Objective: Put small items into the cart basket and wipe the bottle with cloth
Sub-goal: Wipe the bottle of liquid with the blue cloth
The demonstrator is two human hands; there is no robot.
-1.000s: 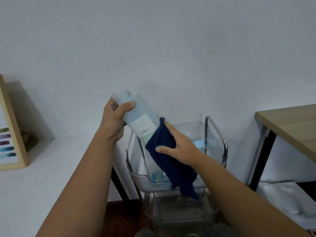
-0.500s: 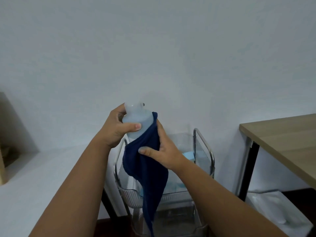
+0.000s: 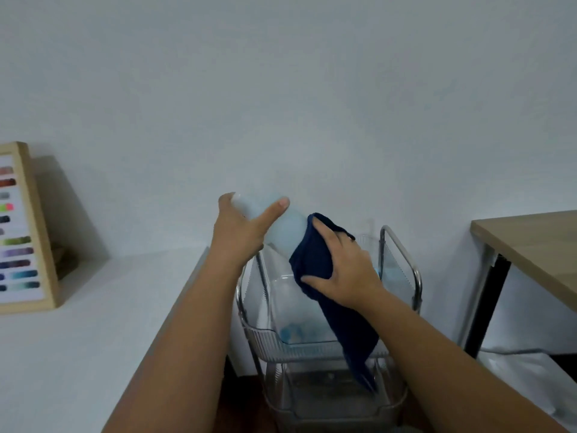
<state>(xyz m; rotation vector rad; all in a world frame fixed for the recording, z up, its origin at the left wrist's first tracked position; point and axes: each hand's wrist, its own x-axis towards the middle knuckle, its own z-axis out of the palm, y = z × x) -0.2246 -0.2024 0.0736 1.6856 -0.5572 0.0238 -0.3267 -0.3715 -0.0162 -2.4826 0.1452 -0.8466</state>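
Bottle (image 3: 281,228) held tilted above the cart basket (image 3: 312,345), top end up-left, base down-right. Left hand (image 3: 240,232) grips the top; right hand (image 3: 343,273) clamps the cloth (image 3: 315,260) round the body, nearer the basket.

On my left I see a white counter (image 3: 78,348) w/ a wood-framed colour swatch chart (image 3: 22,228) leaning on the white wall (image 3: 281,89). Right side: wooden tabletop (image 3: 537,248) on a black leg (image 3: 487,304), white bag (image 3: 527,379) under it.
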